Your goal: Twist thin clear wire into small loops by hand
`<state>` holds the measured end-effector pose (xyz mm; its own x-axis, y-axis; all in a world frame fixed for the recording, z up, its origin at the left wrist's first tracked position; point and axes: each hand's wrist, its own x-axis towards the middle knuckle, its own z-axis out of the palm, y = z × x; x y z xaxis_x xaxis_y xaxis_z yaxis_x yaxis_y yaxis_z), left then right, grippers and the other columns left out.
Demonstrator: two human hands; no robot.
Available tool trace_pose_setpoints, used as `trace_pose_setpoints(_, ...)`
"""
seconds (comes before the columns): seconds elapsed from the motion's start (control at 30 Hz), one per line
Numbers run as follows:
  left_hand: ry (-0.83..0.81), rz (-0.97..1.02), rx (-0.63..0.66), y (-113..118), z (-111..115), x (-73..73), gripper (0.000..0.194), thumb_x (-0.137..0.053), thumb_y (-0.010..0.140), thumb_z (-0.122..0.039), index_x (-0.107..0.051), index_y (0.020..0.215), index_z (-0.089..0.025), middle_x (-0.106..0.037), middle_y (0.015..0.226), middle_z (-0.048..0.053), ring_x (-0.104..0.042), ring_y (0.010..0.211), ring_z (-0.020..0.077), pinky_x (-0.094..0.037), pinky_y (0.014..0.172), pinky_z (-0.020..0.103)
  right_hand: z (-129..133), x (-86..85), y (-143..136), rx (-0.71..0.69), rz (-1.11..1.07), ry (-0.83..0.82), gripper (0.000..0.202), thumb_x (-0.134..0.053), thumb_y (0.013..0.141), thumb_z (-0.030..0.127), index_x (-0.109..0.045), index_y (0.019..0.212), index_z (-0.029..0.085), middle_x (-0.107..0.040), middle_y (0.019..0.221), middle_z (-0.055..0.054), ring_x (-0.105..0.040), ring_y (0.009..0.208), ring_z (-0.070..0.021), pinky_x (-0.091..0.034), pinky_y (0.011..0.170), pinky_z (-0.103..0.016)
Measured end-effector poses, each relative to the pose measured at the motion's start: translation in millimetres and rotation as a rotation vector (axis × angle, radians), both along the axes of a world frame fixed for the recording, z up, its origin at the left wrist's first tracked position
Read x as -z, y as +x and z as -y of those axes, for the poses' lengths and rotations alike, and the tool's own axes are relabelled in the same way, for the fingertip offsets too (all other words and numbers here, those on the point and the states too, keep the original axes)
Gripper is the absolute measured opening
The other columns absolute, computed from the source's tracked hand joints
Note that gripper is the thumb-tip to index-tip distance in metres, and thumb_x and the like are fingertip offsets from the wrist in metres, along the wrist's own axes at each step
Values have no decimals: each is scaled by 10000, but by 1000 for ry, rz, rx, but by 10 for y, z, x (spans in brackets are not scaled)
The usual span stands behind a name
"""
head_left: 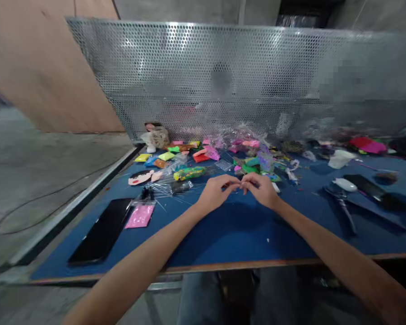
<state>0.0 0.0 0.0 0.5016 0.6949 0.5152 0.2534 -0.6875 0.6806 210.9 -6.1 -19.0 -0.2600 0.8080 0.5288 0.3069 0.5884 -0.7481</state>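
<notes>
My left hand (pixel 218 191) and my right hand (pixel 259 187) meet fingertip to fingertip above the middle of the blue table (pixel 223 239). Both have their fingers pinched together. Whatever lies between the fingertips, if anything, is too small or hidden to make out. Just behind the hands are clumps of green clay (pixel 250 168) and clear plastic wrap. Left of my left hand lie a yellow-green packet (pixel 189 173) and a bundle of thin clear sticks (pixel 162 190). A flat clay face with black hair (pixel 140 177) rests farther left.
A black phone (pixel 101 231) and a pink packet (pixel 140 215) lie at the left. On the right are pliers (pixel 343 207) and another dark phone-like object (pixel 370 187). Coloured clay packets (pixel 167 155) crowd the back, before a perforated metal panel (pixel 203 67).
</notes>
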Motion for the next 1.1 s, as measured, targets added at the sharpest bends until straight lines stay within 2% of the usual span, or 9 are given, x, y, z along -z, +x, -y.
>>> trace_pose_setpoints(0.17,-299,45,118,27,36,24,322,-622,947,-477,-631,1066,-178,-696,808,4,-641,612,108,-495,597,216,50,-4,42,-4,-31,-55,124,-615,956,321,-659,890,226,-665,664,27,-653,554,-141,-499,600,-267)
trace_pose_setpoints(0.23,-395,88,138,28,29,14,370,-540,981,-522,-619,1002,-161,-673,768,3,-588,560,94,-469,559,213,82,-29,26,-9,-13,-49,127,-614,958,329,-662,903,225,-670,679,20,-660,568,-146,-494,590,-269)
trace_pose_setpoints(0.3,-424,56,149,27,11,-8,445,-500,990,-555,-640,901,-142,-627,685,-1,-542,548,89,-415,531,204,104,-56,11,-27,13,-33,146,-591,973,323,-666,894,226,-674,683,15,-667,587,-148,-488,593,-270)
trace_pose_setpoints(0.5,-492,32,232,-13,-28,-60,475,-542,966,-570,-690,867,-129,-565,635,-8,-469,584,86,-332,555,214,122,-87,10,-20,68,32,105,-603,965,288,-672,914,228,-693,761,6,-651,630,-141,-499,635,-270)
trace_pose_setpoints(0.7,-638,-40,382,-149,-100,-40,413,-603,947,-526,-674,877,-124,-640,719,19,-530,656,100,-377,630,223,151,-95,-27,-74,170,118,101,-608,972,295,-677,938,231,-707,862,-21,-639,729,-154,-507,702,-284)
trace_pose_setpoints(0.8,-602,-116,424,-211,-137,-36,367,-628,942,-490,-667,884,-129,-666,743,24,-565,686,109,-398,648,222,166,-106,-37,-119,231,190,117,-577,993,281,-677,959,231,-712,912,-32,-654,814,-164,-506,762,-294)
trace_pose_setpoints(0.9,-486,-156,401,-239,-131,-65,327,-637,941,-463,-661,913,-138,-685,777,32,-595,718,123,-434,669,230,174,-123,-39,-136,248,267,112,-571,998,254,-674,962,228,-709,910,-32,-654,839,-164,-497,798,-298)
trace_pose_setpoints(1.0,-265,-189,344,-235,-101,-111,282,-616,962,-425,-660,915,-151,-698,797,34,-616,727,127,-464,703,244,169,-131,-42,-76,253,308,110,-571,1000,258,-666,956,223,-693,876,-35,-629,821,-170,-482,793,-307)
trace_pose_setpoints(1.1,59,-253,251,-222,-93,-120,227,-589,984,-374,-671,918,-173,-707,836,37,-629,777,140,-475,742,259,143,-127,-47,-39,273,321,116,-575,997,280,-658,945,218,-687,868,-43,-604,820,-184,-465,799,-325)
